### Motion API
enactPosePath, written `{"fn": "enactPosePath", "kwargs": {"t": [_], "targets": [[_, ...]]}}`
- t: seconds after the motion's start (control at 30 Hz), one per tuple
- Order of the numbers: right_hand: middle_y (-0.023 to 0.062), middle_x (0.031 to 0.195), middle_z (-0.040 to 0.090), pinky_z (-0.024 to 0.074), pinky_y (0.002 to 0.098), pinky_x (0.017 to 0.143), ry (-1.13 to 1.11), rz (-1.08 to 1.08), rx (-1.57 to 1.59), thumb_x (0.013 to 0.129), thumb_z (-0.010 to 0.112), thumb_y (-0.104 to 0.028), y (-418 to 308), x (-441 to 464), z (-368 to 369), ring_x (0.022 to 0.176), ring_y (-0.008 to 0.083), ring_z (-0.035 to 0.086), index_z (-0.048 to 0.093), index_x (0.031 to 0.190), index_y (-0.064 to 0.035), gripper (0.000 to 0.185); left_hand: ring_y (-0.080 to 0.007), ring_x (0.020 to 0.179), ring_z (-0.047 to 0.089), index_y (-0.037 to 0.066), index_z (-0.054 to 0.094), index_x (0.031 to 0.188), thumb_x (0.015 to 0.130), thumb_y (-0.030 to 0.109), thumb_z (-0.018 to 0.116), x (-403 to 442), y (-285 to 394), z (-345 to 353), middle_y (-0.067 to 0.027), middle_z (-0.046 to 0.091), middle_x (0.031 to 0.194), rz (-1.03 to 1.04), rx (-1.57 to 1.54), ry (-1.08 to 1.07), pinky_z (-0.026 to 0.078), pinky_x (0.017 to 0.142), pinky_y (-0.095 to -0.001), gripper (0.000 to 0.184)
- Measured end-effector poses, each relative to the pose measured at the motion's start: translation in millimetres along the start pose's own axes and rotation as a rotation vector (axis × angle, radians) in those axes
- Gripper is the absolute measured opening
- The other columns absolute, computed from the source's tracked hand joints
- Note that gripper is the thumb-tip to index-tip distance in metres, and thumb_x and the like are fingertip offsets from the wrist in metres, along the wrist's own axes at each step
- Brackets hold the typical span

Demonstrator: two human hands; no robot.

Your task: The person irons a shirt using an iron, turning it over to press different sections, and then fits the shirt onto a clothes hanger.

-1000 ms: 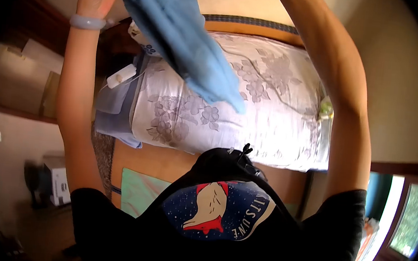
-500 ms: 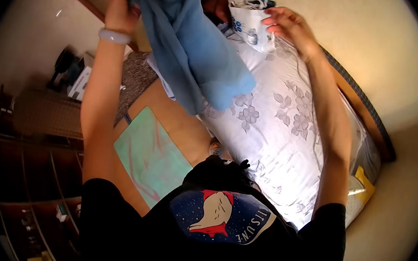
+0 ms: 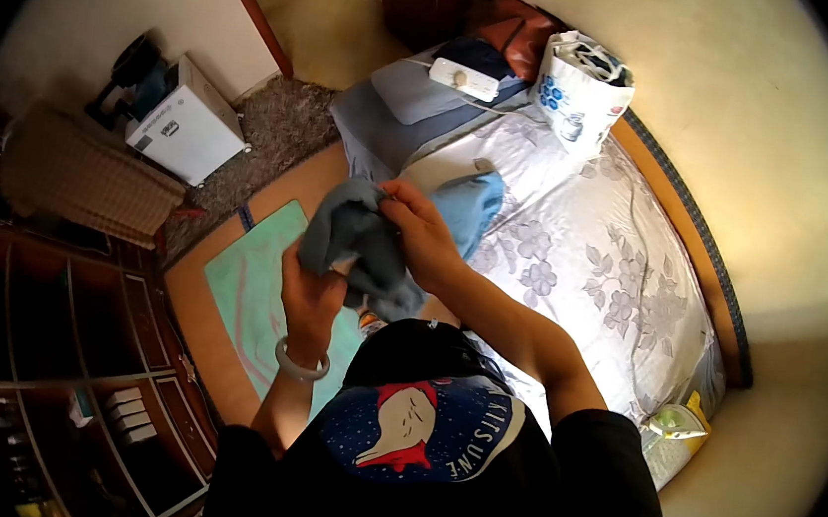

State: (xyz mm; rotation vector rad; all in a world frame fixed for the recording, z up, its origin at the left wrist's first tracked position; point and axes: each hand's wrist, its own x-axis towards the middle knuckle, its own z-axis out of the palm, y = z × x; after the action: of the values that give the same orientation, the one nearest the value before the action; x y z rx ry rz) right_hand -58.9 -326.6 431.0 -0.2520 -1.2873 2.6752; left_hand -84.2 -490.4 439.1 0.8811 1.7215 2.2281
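Observation:
Both hands hold a bunched blue-grey garment [image 3: 366, 239] in front of my chest. At its lower left edge, my left hand [image 3: 311, 289], with a pale bangle on the wrist, is closed around the fabric. The fingers of my right hand [image 3: 417, 229] pinch the upper right edge. A lighter blue part of cloth [image 3: 469, 209] lies over the bed's near edge beyond my right hand; whether it joins the held part is hidden. Beneath it is the white bedding [image 3: 574, 254] with grey flowers.
A white printed bag [image 3: 574, 95] and a power strip [image 3: 463, 79] are at the bed's far end. A green mat [image 3: 267, 284] lies on the floor. Dark shelves [image 3: 95, 357] and a white box [image 3: 187, 127] are on the left. An iron [image 3: 677, 421] sits at right.
The garment has come down from above head height to my chest. My right hand has moved from beside the bag onto the fabric. The view has turned, showing more shelves and doorway.

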Motion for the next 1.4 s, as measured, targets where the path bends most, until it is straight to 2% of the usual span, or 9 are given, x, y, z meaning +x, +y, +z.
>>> {"fn": "enactPosePath", "kwargs": {"t": [0.1,0.27,0.47,0.6,0.77,0.93,1.13,1.2,1.4], "targets": [[0.0038,0.105,0.058,0.0452,0.0265,0.084,0.107,0.083,-0.03,0.092,0.049,-0.012,46,30,19,0.097,0.0121,0.054,0.051,0.119,-0.0074,0.027,-0.0246,0.108,0.055,0.0,0.035,0.129,0.088,0.007,0.053,0,-4,-52,-0.016,0.052,0.123,-0.147,-0.033,0.001,0.053,0.07,-0.0343,0.045],[0.0079,0.102,0.058,0.0484,0.0259,0.077,0.073,0.275,0.061,0.092,0.048,-0.012,72,102,67,0.091,0.0151,0.058,0.048,0.12,-0.0091,0.028,-0.009,0.081,0.057,0.0,0.055,0.102,0.08,0.008,0.069,59,-18,-166,-0.0039,0.062,0.089,-0.321,0.241,0.194,0.046,0.069,-0.0239,0.027],[0.0058,0.094,0.061,0.0436,0.0231,0.076,-0.105,0.45,-0.191,0.082,0.06,-0.009,29,111,66,0.086,0.0137,0.058,0.052,0.112,-0.0091,0.03,-0.0192,0.071,0.062,0.005,0.06,0.101,0.073,0.006,0.066,85,-12,-217,-0.0112,0.065,0.082,-0.317,0.553,0.102,0.048,0.068,-0.0293,0.028],[0.0005,0.091,0.055,0.0399,0.0246,0.08,-0.412,0.191,-0.606,0.053,0.086,-0.016,12,134,59,0.088,0.0116,0.052,0.057,0.093,-0.008,0.05,-0.0313,0.071,0.056,0.011,0.059,0.113,0.074,0.01,0.06,96,-9,-216,-0.0121,0.059,0.075,-0.249,0.968,0.132,0.044,0.066,-0.0401,0.039],[0.0033,0.087,0.056,0.0427,0.0264,0.073,-0.624,0.101,-1.004,0.06,0.075,-0.001,4,209,41,0.085,0.0149,0.055,0.056,0.092,-0.0085,0.038,-0.0272,0.078,0.054,0.006,0.063,0.091,0.066,0.006,0.063,138,-17,-228,-0.007,0.059,0.078,0.027,1.315,0.133,0.041,0.071,-0.0393,0.025],[0.0106,0.094,0.056,0.0489,0.0353,0.069,-0.621,-0.181,-1.415,0.062,0.066,0.0,-7,273,47,0.083,0.0305,0.058,0.058,0.09,-0.0091,0.031,-0.0309,0.083,0.059,0.002,0.061,0.092,0.067,-0.002,0.059,172,-36,-229,-0.0127,0.059,0.089,-0.06,1.18,0.296,0.049,0.069,-0.037,0.026],[0.0084,0.109,0.057,0.0499,0.0379,0.071,-0.466,-0.314,-1.55,0.061,0.068,-0.003,0,358,44,0.083,0.0266,0.06,0.063,0.093,-0.0118,0.034,-0.0269,0.073,0.059,0.001,0.058,0.103,0.076,-0.006,0.048,235,-42,-247,-0.0162,0.06,0.092,-0.341,0.767,0.363,0.047,0.067,-0.0299,0.03],[0.012,0.113,0.057,0.0462,0.0401,0.081,-0.428,-0.542,-1.537,0.058,0.067,-0.001,9,399,37,0.093,0.0302,0.056,0.064,0.095,-0.0101,0.038,-0.0265,0.083,0.061,0.002,0.056,0.11,0.08,-0.005,0.047,260,-44,-269,-0.0167,0.061,0.096,-0.35,0.725,0.291,0.047,0.073,-0.031,0.032],[0.0161,0.115,0.054,0.0423,0.0419,0.09,-0.431,-0.561,-1.576,0.061,0.062,0.005,27,523,89,0.105,0.0348,0.052,0.06,0.107,-0.0081,0.048,-0.0213,0.1,0.059,0.001,0.054,0.118,0.084,-0.007,0.045,337,-73,-367,-0.0121,0.06,0.109,-0.319,0.566,0.308,0.044,0.087,-0.0288,0.036]]}}
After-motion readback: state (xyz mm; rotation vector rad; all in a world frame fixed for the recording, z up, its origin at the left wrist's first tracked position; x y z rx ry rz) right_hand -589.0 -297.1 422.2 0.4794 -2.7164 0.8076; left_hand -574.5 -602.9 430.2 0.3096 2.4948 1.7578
